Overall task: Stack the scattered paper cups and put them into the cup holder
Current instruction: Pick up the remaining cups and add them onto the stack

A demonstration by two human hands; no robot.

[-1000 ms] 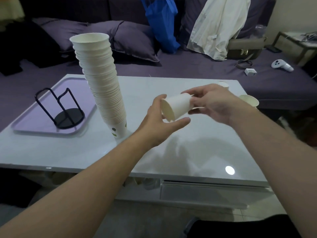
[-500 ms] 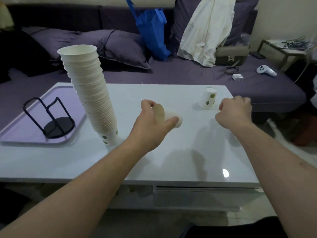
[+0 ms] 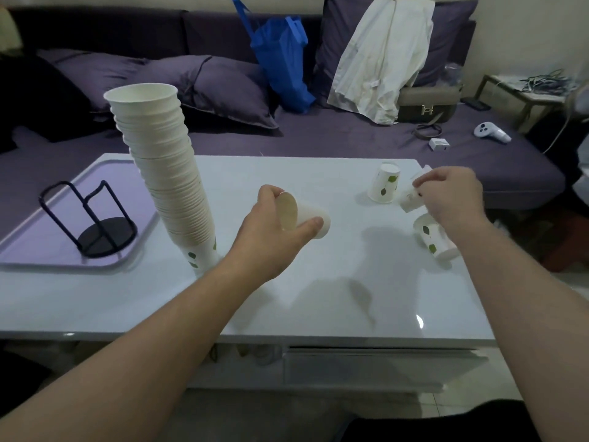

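Note:
A tall leaning stack of white paper cups (image 3: 165, 173) stands on the white table (image 3: 318, 298), left of centre. My left hand (image 3: 274, 231) holds one paper cup (image 3: 307, 216) on its side, its mouth turned toward me. My right hand (image 3: 452, 199) is closed on another cup (image 3: 411, 197) near the table's right edge. An upside-down cup with green leaves (image 3: 384, 183) stands just left of that hand. One more leaf-printed cup (image 3: 435, 239) lies on its side below it. The black wire cup holder (image 3: 92, 221) sits on a lilac tray (image 3: 28, 244) at the left.
A purple sofa runs behind the table with cushions (image 3: 204, 87), a blue bag (image 3: 280, 62), a white garment (image 3: 382, 55), a brown handbag (image 3: 428, 105) and a white controller (image 3: 490, 133). A small side table (image 3: 522, 94) stands at the far right.
The cup passed from my right hand into my left. My right hand moved out to the right edge and closed on another cup. The view shifted, showing two more loose cups.

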